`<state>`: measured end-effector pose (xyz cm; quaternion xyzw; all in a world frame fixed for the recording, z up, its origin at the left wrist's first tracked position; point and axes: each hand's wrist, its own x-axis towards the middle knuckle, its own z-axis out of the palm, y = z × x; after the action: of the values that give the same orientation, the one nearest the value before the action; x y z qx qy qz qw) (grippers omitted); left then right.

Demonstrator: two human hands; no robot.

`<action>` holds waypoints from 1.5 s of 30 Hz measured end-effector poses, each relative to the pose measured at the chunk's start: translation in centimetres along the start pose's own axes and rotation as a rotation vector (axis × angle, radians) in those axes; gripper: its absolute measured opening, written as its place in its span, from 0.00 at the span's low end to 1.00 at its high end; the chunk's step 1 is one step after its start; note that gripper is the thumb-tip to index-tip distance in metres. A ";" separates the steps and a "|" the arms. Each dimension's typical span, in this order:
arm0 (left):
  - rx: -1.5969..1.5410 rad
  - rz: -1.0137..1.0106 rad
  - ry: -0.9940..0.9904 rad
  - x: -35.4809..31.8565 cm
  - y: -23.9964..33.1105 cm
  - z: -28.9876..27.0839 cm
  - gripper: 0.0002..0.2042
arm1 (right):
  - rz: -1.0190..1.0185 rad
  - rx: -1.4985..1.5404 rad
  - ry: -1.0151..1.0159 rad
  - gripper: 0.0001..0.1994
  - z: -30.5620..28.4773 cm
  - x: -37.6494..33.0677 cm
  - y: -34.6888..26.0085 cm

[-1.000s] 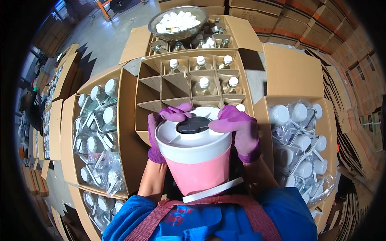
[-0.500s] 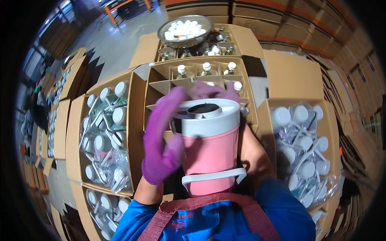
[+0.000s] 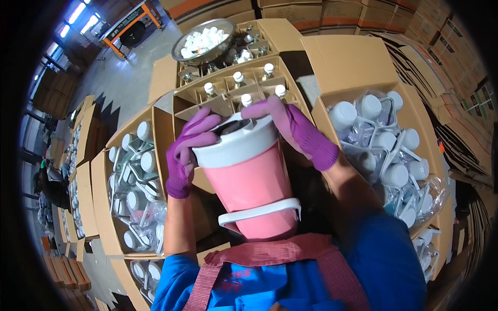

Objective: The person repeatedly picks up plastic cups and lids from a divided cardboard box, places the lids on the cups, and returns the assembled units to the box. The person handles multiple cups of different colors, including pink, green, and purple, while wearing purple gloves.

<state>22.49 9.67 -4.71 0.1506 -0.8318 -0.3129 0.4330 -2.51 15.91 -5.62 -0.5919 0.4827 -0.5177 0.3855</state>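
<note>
A pink bucket-like container (image 3: 249,179) with a pale top ring (image 3: 236,145) and a dark round opening stands tilted against my chest. A pale handle (image 3: 259,213) loops round its lower part. My left hand (image 3: 192,140), in a purple glove, grips the left of the top ring with fingers curled over it. My right hand (image 3: 290,122), gloved alike, bends over the ring's far right side. Beyond my hands, white-capped glass bottles (image 3: 238,79) stand in a divided carton (image 3: 179,107).
A metal bowl of white caps (image 3: 205,39) sits on a farther carton. Open cartons (image 3: 165,135) hold clear bottles with white lids and handles on my left; another such carton (image 3: 321,116) stands on my right. Flattened cardboard (image 3: 430,72) and stacked boxes (image 3: 342,15) line the right and back.
My left hand has gone from blurred motion beside the container to its top ring. My right hand has come over the ring's right side. The container leans more, and the view has turned.
</note>
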 end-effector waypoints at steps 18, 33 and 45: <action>-0.016 -0.283 0.013 3.7 0.1 3.7 0.17 | -0.084 0.495 0.173 0.19 -1.0 0.0 4.2; 0.198 -0.381 0.106 3.5 -5.6 -5.9 0.25 | 0.909 -0.807 1.810 0.22 2.6 -70.7 -2.4; -0.028 -0.386 -0.189 3.1 -5.3 -9.3 0.25 | 0.067 -1.016 1.751 0.17 -13.8 -57.6 -13.7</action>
<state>28.21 0.42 -2.22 0.2710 -0.8201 -0.4143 0.2869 -13.64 75.69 -4.07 -0.0844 0.7752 -0.4919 -0.3872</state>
